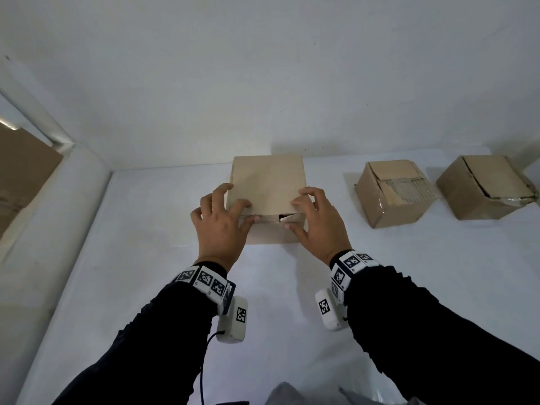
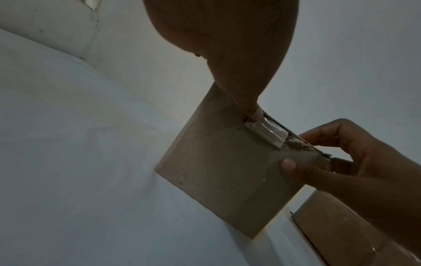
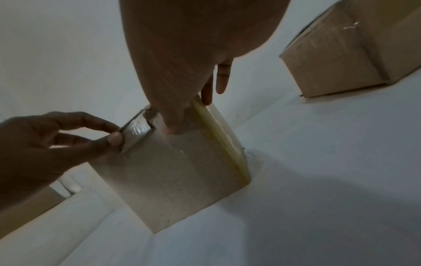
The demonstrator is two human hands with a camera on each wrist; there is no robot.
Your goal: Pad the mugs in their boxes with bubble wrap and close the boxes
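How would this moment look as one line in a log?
stage: closing box | left hand: grips front top edge of box | right hand: grips same edge | flap: small gap left | two other boxes: closed, right

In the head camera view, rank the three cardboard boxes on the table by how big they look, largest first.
1. The box under both hands, largest.
2 and 3. The middle box and the far-right box look about alike; wide-angle distortion near the edge makes ranking them unsure.
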